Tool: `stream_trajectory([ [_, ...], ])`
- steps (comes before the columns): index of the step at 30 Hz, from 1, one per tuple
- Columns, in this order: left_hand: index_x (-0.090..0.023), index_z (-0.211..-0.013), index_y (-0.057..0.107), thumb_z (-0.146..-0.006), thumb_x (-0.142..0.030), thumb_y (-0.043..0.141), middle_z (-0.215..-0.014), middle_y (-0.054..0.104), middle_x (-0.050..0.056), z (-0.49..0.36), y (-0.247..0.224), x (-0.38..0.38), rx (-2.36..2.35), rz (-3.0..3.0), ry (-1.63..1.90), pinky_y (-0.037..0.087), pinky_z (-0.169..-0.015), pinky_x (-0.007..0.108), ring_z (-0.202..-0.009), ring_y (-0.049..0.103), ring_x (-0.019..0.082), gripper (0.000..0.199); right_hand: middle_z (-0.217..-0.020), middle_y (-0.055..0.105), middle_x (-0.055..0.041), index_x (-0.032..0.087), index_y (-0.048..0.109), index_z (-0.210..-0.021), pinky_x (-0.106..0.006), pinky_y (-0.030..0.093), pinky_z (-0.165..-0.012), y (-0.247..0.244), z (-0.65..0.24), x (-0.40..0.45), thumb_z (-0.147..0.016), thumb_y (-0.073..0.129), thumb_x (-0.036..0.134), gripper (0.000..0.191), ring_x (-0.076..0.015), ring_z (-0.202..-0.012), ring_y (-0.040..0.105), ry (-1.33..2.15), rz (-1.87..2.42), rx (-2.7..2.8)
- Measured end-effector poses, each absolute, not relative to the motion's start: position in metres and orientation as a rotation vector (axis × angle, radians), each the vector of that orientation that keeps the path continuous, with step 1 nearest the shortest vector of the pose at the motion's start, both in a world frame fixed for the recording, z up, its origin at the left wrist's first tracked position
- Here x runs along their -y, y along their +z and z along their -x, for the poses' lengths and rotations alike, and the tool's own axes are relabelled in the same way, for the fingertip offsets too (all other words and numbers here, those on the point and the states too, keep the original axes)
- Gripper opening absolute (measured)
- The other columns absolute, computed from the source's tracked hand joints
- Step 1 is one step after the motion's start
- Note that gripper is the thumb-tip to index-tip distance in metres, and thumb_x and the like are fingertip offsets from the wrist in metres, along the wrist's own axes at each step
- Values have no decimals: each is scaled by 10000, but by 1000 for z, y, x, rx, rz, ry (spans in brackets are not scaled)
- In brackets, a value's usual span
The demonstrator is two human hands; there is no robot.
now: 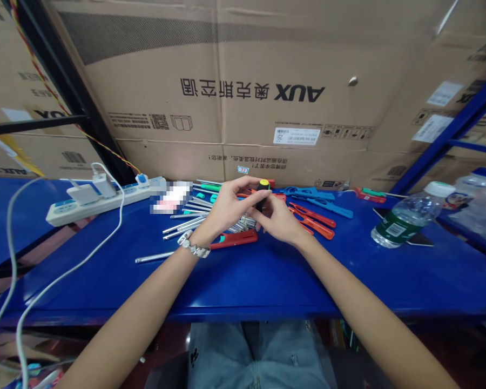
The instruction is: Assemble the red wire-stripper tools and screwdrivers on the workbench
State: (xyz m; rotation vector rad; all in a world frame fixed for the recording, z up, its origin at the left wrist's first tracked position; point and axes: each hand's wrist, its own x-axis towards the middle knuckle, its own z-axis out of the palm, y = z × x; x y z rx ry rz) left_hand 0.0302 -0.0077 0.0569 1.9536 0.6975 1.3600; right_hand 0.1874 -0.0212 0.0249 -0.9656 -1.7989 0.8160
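Upright between my hands is a black-handled screwdriver (pixel 263 186) with a yellow cap; its lower end is hidden by my fingers. My left hand (pixel 230 202) is closed around its upper part, thumb and fingers pinching it. My right hand (pixel 279 219) grips lower down from the other side, fingers bent. Beneath and left of my hands lie several silver metal rods (pixel 186 227) and a red plastic handle (pixel 238 237) with a green bit at one end. To the right rest red and orange plastic strips (pixel 316 224) and blue plastic strips (pixel 328 202).
A white power strip (pixel 93 200) with plugs and cables sits at left. A water bottle (pixel 409 216) lies tilted over a dark flat device at right. Behind the blue table (pixel 283 286) stands a large cardboard box (pixel 227 124). A blurred-out patch lies beside the rods.
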Motion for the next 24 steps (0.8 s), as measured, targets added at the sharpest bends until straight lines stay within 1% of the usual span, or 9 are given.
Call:
stream_trajectory([
  [4,-199,-1156,698,-940,-426,633,-1053,760,96,-20,57,8,-587,-1927,1212,582,-807,352,-939,719,213,320,-691,626,-10,220,632,-916,-293,496,-446,32,-198,24,-879,645,607,389,-186,-611,635,1039,869,1858],
  [7,-199,-1193,654,-923,-410,666,-1136,738,106,-25,56,11,-597,-1907,1285,564,-901,366,-1042,700,215,343,-640,594,7,219,629,-852,-288,462,-451,32,-198,23,-860,679,595,380,-165,-559,579,936,904,1850],
  [9,-192,-1114,643,-840,-401,768,-1091,732,93,-34,55,13,-666,-1850,1440,560,-892,355,-1016,695,206,366,-624,580,10,218,604,-781,-296,435,-473,28,-194,20,-835,719,554,359,-153,-538,535,814,950,1816],
  [11,-190,-990,620,-749,-401,852,-960,722,57,-43,53,15,-743,-1764,1576,565,-800,329,-888,693,184,395,-595,544,14,223,554,-695,-306,416,-500,22,-188,18,-811,746,501,358,-154,-546,506,692,1006,1772],
  [13,-193,-898,591,-714,-414,878,-850,698,23,-49,51,16,-770,-1710,1641,559,-726,310,-777,674,162,405,-577,504,19,229,509,-647,-314,406,-517,16,-183,17,-784,767,458,371,-157,-554,486,591,1058,1731],
  [16,-192,-874,608,-770,-443,834,-842,709,29,-47,53,16,-717,-1747,1566,570,-741,318,-780,687,167,353,-657,561,-2,219,574,-749,-324,431,-541,17,-183,19,-774,778,464,319,-168,-590,513,567,1047,1717],
  [19,-194,-985,671,-899,-457,700,-970,747,73,-37,57,16,-620,-1861,1330,583,-827,346,-921,716,203,278,-748,627,-24,221,634,-901,-334,486,-581,27,-192,23,-826,721,541,340,-192,-664,578,761,909,1808],
  [22,-206,-1085,684,-988,-446,560,-1135,739,101,-30,60,17,-592,-1945,1215,571,-895,355,-1046,698,217,287,-705,611,-11,223,651,-846,-347,507,-634,34,-199,23,-862,666,570,348,-204,-708,598,881,839,1903],
  [24,-210,-1133,662,-971,-448,591,-1184,725,103,-33,59,17,-636,-1943,1274,559,-910,352,-1055,689,212,297,-702,603,-7,217,643,-789,-346,495,-653,32,-198,21,-859,675,539,331,-193,-703,578,806,859,1884],
])
